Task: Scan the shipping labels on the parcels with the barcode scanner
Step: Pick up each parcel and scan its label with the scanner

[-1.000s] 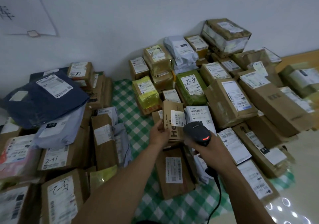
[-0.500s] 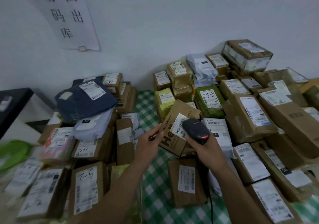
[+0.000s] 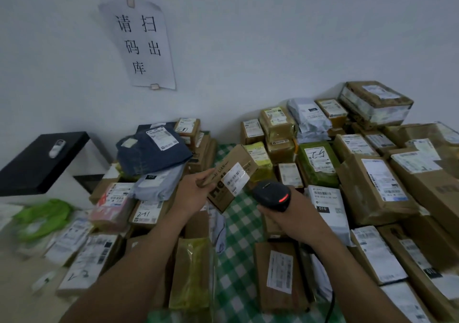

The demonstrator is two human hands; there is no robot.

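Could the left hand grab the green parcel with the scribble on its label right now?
Probably not yet. The left hand is busy holding the small brown box up, and the green parcel lies farther right, beyond the scanner in the right hand.

Both arms are bare and stretched forward, the forearms drawing in toward each other as they go. The left forearm rises from the lower left with the wrist fairly straight. The left hand grips a cardboard box by its near end, thumb along the upper edge, and holds it tilted in the air. The right forearm comes in from the lower right. The right hand is wrapped round the handle of a scanner, back of the hand uppermost, and the scanner's head pokes out above the fist just beside the box. The two hands sit near each other without touching.
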